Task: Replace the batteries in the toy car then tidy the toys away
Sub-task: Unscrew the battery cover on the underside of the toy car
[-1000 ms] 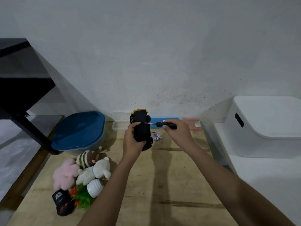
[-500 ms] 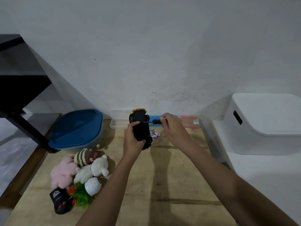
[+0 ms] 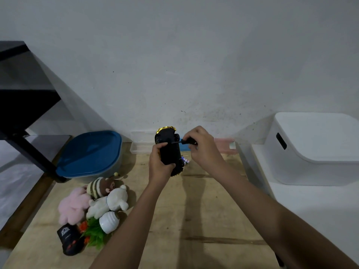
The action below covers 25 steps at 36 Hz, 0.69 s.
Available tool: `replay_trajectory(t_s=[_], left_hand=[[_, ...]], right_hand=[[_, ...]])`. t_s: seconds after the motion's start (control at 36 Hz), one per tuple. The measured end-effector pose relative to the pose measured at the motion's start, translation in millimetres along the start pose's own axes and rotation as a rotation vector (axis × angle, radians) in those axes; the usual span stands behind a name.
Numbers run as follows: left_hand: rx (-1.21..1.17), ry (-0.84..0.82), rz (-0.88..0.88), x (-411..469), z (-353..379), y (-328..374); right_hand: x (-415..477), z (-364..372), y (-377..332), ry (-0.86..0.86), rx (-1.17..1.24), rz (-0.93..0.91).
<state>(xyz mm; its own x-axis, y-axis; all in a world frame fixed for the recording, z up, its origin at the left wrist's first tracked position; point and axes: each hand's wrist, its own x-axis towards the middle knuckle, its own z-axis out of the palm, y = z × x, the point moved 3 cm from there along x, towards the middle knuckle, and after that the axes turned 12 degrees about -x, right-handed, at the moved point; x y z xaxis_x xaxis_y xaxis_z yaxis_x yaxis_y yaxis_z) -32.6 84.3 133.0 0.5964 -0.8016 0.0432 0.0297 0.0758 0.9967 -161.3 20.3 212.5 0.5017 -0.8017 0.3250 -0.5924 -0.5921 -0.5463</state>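
Note:
My left hand [image 3: 160, 164] grips a black toy car [image 3: 168, 147] with gold trim, held upright with its dark underside facing me. My right hand [image 3: 204, 147] holds a black-handled screwdriver [image 3: 187, 141], and its thin shaft points left onto the car's underside. Small batteries [image 3: 185, 159] lie on the wooden surface just behind the car. At the lower left sits a heap of toys: a pink plush [image 3: 72, 205], a white plush [image 3: 110, 201], a striped brown plush [image 3: 99, 186], a white bottle [image 3: 108, 221], green plastic leaves [image 3: 95, 232] and a black toy [image 3: 70, 239].
A grey tub with a blue lid [image 3: 91, 154] stands at the back left beside a black frame [image 3: 29, 150]. A clear shallow tray [image 3: 140, 147] and a pink item [image 3: 224, 144] lie against the wall. A white lidded box [image 3: 314, 148] sits on the right.
My right hand has slid left along the screwdriver toward the car, so less of the handle shows. The view has shifted slightly. The left hand keeps its hold on the car.

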Motion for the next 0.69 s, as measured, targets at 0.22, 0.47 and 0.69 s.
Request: replay_trajectory(t_s=[0.22,0.47,0.69], left_hand=[[-0.042,0.027,-0.044,1.7,-4.6,-1.4],[-0.052,0.034,-0.049,3.5,-9.8,-5.9],[-0.103,0.017,-0.058,3.7,-8.5,-4.9]], right_hand=[[3.3,7.3,0.4,-0.016,-0.087,0.066],[10.5,9.8,-6.9,-0.041,-0.14,0.067],[11.7,6.3,-17.1,-0.052,-0.119,0.043]])
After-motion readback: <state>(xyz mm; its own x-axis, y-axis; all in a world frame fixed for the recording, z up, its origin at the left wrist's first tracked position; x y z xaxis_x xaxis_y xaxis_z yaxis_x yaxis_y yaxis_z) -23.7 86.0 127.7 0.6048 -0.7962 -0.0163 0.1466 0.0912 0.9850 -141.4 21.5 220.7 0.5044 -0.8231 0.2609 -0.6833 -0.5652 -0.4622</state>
